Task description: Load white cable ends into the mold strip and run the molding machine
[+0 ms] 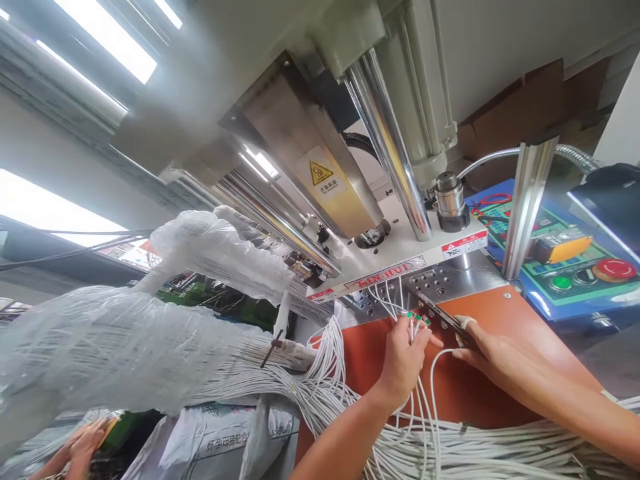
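My left hand (404, 357) is closed round several white cables (425, 407), whose green ends (418, 317) stick out above its fingers. More white cables run from beside those ends up to the press plate (385, 270). To the right, my right hand (473, 343) grips a dark metal bar (443, 312) that reaches toward the press; its thumb is near one cable. White wrapping shows on a fingertip of that hand. Both hands are over the orange-brown work surface (530, 333).
A blue control box (575, 293) with green and red buttons stands at the right. Plastic-wrapped cable bundles (120, 347) fill the left. Loose cables (480, 447) lie along the near edge. Another person's hands (83, 443) show at lower left.
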The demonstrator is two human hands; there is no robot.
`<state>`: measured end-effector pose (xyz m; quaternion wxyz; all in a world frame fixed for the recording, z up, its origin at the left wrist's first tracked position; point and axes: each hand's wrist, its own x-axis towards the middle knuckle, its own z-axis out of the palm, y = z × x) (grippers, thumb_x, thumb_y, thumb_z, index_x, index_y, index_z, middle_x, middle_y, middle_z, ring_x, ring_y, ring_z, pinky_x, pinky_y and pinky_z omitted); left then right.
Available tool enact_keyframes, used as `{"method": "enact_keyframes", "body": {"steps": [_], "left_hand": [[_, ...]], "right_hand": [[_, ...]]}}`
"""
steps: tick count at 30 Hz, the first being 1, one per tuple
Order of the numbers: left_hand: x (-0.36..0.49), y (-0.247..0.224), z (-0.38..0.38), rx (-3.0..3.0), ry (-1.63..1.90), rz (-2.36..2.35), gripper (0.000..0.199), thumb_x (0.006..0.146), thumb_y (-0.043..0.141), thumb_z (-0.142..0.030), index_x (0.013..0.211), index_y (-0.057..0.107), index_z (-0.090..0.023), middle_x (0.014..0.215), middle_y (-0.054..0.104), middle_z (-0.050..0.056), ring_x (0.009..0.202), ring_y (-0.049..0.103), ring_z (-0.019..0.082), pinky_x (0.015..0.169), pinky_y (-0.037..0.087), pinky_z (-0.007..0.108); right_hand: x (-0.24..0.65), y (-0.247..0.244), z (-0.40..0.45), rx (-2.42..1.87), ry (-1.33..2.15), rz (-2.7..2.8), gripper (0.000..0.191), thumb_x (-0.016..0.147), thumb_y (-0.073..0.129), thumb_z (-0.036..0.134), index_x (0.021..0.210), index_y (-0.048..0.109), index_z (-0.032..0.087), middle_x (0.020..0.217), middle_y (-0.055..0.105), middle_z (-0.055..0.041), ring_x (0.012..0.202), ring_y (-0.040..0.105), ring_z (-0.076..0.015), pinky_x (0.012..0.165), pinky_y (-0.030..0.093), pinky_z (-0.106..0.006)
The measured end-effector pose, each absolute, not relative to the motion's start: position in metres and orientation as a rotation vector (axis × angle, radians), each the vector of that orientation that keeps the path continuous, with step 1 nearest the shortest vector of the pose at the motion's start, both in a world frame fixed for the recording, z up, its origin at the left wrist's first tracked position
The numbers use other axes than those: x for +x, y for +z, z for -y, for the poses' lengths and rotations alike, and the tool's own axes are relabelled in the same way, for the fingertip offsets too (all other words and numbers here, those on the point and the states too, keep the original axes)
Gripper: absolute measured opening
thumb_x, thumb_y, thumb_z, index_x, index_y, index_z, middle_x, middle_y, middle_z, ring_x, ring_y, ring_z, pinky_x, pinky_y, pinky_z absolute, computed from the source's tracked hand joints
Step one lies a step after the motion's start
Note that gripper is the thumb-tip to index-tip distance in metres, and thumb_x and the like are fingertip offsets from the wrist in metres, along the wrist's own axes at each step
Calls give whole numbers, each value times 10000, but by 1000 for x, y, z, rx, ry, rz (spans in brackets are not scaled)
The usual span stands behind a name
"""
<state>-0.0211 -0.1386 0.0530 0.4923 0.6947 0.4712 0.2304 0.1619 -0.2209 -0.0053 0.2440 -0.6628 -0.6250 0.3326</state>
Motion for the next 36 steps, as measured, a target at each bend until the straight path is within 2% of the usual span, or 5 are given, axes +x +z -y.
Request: {"method": "enact_keyframes", "body": {"steps": [6,10,17,32,36], "left_hand": [[-19,57,137,1813,589,-1153,249,888,591,-361,858,711,-145,667,666,5,447,456,59,492,391,189],[-17,52,137,1995,519,-1069,176,870,583,-280,811,693,-157,675,676,10,568,556,95,588,445,192],[-14,35,132,2177,465,-1058,124,807,611,-231,724,670,-159,626,625,5,548,517,98,543,416,191],[-13,26,132,2108,541,-989,135,855,585,-238,805,679,-155,719,682,23,625,611,116,645,485,213],[-14,29,130,1904,481,-989,161,864,602,-282,845,692,-149,733,705,29,644,639,127,659,519,222]], "right_hand": [[163,-7,221,-1841,865,1736,312,931,402,528,1099,359,268,1013,712,-82,807,696,-279,662,472,-372],[162,-6,221,-1844,874,1709,296,922,421,480,1109,355,261,936,719,-76,761,690,-286,635,455,-368],[164,-1,222,-1795,795,1670,234,897,491,481,1023,434,292,790,716,-19,702,691,-269,602,435,-332],[164,-5,221,-1824,716,1703,279,892,463,520,1045,451,286,691,671,-19,624,655,-274,550,407,-335],[163,0,221,-1841,742,1714,249,915,431,492,1035,405,276,777,701,-37,624,654,-256,549,397,-325]]}}
